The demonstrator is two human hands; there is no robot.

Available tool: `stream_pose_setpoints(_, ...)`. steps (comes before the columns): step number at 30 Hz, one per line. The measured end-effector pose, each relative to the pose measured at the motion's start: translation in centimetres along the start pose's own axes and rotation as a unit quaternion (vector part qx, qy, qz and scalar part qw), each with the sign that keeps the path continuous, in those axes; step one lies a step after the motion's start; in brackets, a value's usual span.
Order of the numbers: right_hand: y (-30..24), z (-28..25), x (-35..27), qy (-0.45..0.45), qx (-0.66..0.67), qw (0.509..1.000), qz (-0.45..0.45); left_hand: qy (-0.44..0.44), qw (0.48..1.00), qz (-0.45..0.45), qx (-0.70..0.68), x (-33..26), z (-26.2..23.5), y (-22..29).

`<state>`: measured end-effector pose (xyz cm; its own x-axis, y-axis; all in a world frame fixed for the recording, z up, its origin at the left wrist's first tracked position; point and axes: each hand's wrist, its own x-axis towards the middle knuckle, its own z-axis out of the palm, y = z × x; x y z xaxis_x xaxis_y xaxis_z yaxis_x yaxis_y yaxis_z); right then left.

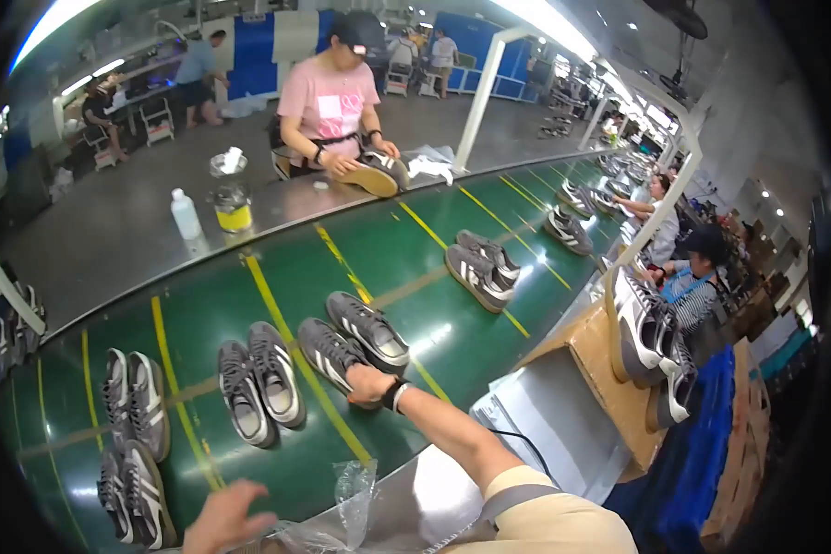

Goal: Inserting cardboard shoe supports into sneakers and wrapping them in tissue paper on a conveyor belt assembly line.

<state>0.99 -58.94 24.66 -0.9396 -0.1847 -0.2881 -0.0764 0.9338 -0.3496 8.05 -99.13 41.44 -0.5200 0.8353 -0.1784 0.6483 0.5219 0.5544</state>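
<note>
My right hand (369, 384) reaches over the green conveyor belt (305, 471) and is closed round the heel end of a grey sneaker (323, 343) with pale stripes. Its mate, another grey sneaker (367, 325), lies just beyond, apart from my fingers. At the near edge of the belt, my left hand (226, 519) holds nothing, its fingers apart. A crumpled clear plastic bag (353, 494) lies between my two arms. Left of the held sneaker sits a pair of grey sneakers (260, 383), toes pointing away.
More sneaker pairs (138, 406) rest at the left and farther along (482, 270). Across the belt a person in pink (328, 106) handles a sneaker near a bottle (185, 214). To my right stand a cardboard box (605, 369) and white sneakers (637, 323).
</note>
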Motion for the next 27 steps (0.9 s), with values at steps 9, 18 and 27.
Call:
stream_pose_setpoints(9, -23.3, 2.2, -12.8, -0.016, 0.322, 0.906, -0.273, 0.079, 0.982, -0.155, -0.074, -12.1, 4.4, 5.6)
stream_pose_setpoints(18, -33.0, 10.7, -17.0, -0.076, 0.546, 0.802, -0.231, 0.106, 0.985, -0.111, -0.076, -15.0, 6.5, 2.8)
stream_pose_setpoints(27, -25.2, -5.8, -25.8, 0.019, 0.499, 0.797, -0.34, 0.046, 0.959, 0.028, -0.277, -8.5, -0.3, 7.8)
